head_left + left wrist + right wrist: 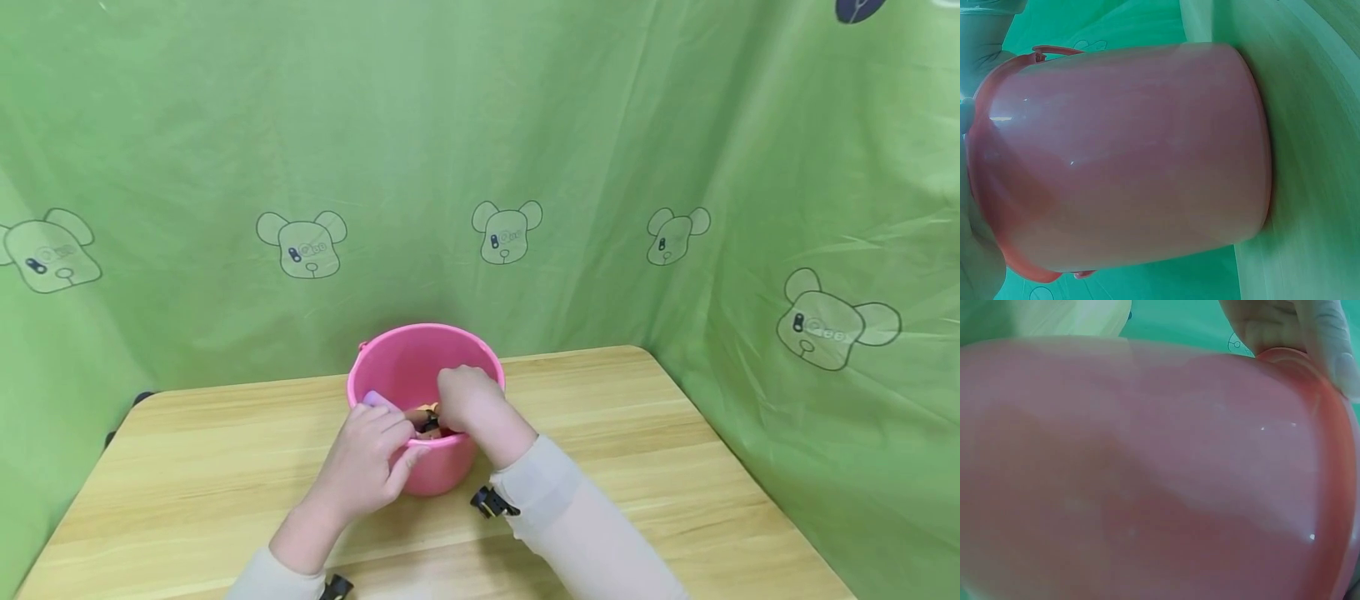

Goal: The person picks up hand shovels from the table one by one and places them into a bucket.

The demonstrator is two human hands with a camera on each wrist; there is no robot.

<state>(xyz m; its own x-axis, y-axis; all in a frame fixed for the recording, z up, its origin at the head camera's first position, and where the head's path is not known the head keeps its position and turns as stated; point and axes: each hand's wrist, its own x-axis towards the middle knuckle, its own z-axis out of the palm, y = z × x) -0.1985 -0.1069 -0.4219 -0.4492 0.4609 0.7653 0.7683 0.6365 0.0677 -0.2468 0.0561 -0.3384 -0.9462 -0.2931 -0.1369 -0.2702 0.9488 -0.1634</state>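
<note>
A pink bucket (438, 471) stands upright on the wooden table, its side filling most of both wrist views. My left hand (363, 458) grips the near-left part of its rim, fingers over the inside and thumb on the outside. In the right wrist view, that thumb (1329, 337) lies against the rim. My right hand (471, 404) reaches down over the right side of the rim into the bucket. Its fingertips are hidden inside, so I cannot tell what they hold. Beside my left fingers a smooth lilac piece (381, 401) shows. Brown, black and yellowish things (427, 419) lie deeper in the bucket.
The pale wooden table (615, 433) extends on both sides of the bucket. Green curtains (420, 150) with bear-head prints hang behind and along both sides, close to the table's edges. A black strap (495, 502) hangs at my right sleeve.
</note>
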